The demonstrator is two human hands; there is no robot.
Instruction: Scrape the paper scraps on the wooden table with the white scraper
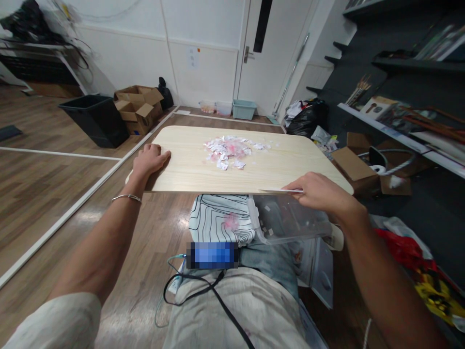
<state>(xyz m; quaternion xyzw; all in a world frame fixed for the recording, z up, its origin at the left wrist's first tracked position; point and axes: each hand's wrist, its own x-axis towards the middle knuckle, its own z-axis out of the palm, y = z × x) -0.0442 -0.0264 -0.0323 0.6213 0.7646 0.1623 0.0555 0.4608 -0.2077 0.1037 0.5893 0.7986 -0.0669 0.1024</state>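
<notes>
A pale wood tabletop (pixel 189 177) stands in front of me, with a heap of torn white paper scraps (pixel 228 149), smudged pink, near its middle. At the table's left edge my left hand (pixel 149 161) rests on the surface, thumb apart from the fingers, holding nothing. Near the front edge, my right hand (pixel 308 188) is closed on a thin, flat white piece (pixel 286 190), seen almost edge-on, so its kind is unclear. Below the front edge are a clear plastic bin (pixel 286 220) with a few small scraps inside and a line-patterned cloth (pixel 221 220) with a pink stain.
A black bin (pixel 95 118) and open cardboard boxes (pixel 140 109) stand on the floor to the left. On the right are shelves (pixel 410 133), another open box (pixel 352 165) and black bags (pixel 308 118). A blurred-out device (pixel 212 255) with a cable lies at my waist.
</notes>
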